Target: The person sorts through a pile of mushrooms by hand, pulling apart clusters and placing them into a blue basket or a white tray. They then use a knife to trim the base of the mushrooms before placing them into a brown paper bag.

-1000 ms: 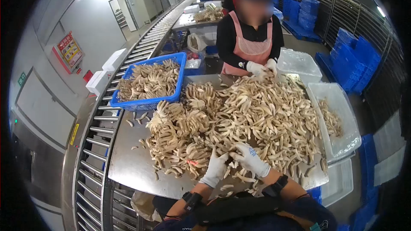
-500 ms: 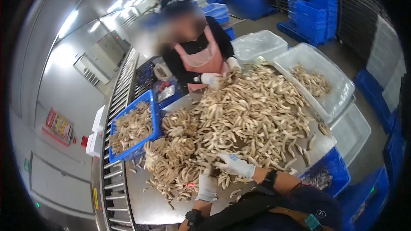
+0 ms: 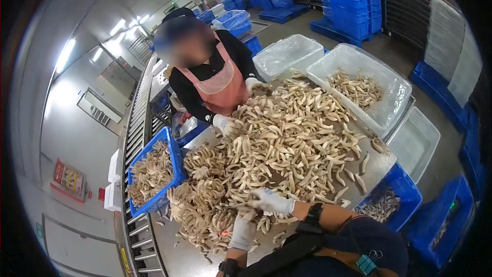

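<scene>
A wide heap of pale, finger-shaped mushrooms (image 3: 292, 143) covers the metal table. Nearer my left side lie brownish mushroom clusters (image 3: 197, 202), still joined in bunches. My left hand (image 3: 243, 232), in a white glove, is at the near edge of these clusters with its fingers closed round some mushrooms. Just to its right, my gloved right hand (image 3: 274, 201) reaches in from the right, fingers bent and tips among the mushrooms close to the left hand. The fingertips of both hands are partly hidden by the mushrooms.
A blue crate (image 3: 177, 156) of mushrooms stands at left by the roller conveyor (image 3: 138, 233). At right are a clear-lined tub (image 3: 394, 107) with mushrooms and a blue bin (image 3: 410, 200) of scraps. Across the table, a co-worker in a pink apron (image 3: 225, 90) handles mushrooms with gloved hands.
The view has shifted slightly. The co-worker's hands have moved apart, one now lower on the heap's left edge. My hands stay close together at the clusters.
</scene>
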Tool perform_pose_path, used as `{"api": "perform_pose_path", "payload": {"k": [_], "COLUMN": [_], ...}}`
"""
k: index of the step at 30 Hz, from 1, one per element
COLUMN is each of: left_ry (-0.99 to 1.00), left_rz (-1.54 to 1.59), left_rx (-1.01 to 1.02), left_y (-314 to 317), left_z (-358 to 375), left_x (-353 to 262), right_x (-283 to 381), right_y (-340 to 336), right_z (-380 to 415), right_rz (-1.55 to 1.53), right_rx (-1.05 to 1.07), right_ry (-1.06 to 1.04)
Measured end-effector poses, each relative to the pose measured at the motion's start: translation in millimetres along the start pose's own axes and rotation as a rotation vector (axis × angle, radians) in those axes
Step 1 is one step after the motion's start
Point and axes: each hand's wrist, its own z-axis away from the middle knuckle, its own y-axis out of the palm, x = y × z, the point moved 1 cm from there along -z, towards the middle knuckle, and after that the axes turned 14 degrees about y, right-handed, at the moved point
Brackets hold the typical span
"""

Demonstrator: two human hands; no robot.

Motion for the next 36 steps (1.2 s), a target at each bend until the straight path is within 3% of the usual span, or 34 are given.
{"api": "perform_pose_path", "payload": {"k": [2,3,4,6,7,8,10,12,13,14,15,17,18,20,24,26,27,28,29,30,31,33,35,36], "left_ry": [0.003,0.075,0.044,-0.011,0.129,0.117,0.083,0.070,0.073,0.082,0.118,0.180,0.194,0.307,0.320,0.359,0.223,0.227,0.232,0.234,0.257,0.194,0.206,0.220], "left_rz": [0.192,0.093,0.039,-0.066,-0.103,-0.075,-0.015,-0.357,-0.232,-0.106,-0.171,-0.292,-0.254,-0.241,-0.384,-0.562,-0.106,-0.182,-0.482,-0.781,-0.764,-0.511,-0.367,-0.549], "left_rx": [-0.216,-0.118,-0.056,0.071,0.163,0.075,-0.104,0.247,0.161,0.078,0.084,0.076,0.094,-0.006,0.128,-0.076,-0.218,-0.198,-0.039,0.127,0.213,0.040,-0.104,-0.041], "left_y": [-1,0,-4,-6,-3,0,21,-7,-5,0,3,4,4,7,2,-17,-4,6,5,3,-1,-8,6,3], "left_z": [-1,2,4,3,4,4,10,3,5,4,2,8,7,6,4,-1,-1,2,3,5,2,1,1,1], "left_x": [-6,-9,-4,4,-2,-7,-24,3,2,1,-2,0,1,-3,3,5,-7,-18,-14,-7,6,7,-8,-5], "right_x": [-23,-21,-18,-22,-28,-34,-26,-15,-23,-34,-38,-48,-24,-33,-33,-36,-23,-23,-25,-30,-31,-22,-3,6], "right_y": [6,11,17,14,12,10,11,14,13,11,11,20,11,11,12,4,-1,2,7,10,14,5,6,7], "right_z": [-16,-18,-9,-12,-17,-22,-17,-5,-13,-20,-22,-19,-7,-13,-8,-10,-5,-6,-7,-9,-9,-6,4,9], "right_rz": [-0.248,-0.360,0.267,0.279,0.110,-0.059,-0.006,0.437,0.282,0.108,-0.066,-0.077,-0.217,-0.852,-0.848,-0.932,-0.836,-0.674,-0.513,-0.090,0.316,-0.090,-0.237,-0.309], "right_rx": [-0.069,0.104,-0.276,-0.066,-0.077,-0.090,-0.098,-0.077,0.037,-0.042,-0.120,-0.124,0.058,0.205,0.133,0.215,0.140,0.119,0.097,-0.003,-0.165,-0.070,-0.092,-0.103], "right_ry": [0.142,0.122,-0.274,-0.111,-0.078,-0.043,-0.104,-0.306,-0.134,-0.063,0.008,0.059,0.185,0.051,0.087,0.072,0.072,0.072,0.072,-0.077,-0.218,0.105,0.073,0.054]}}
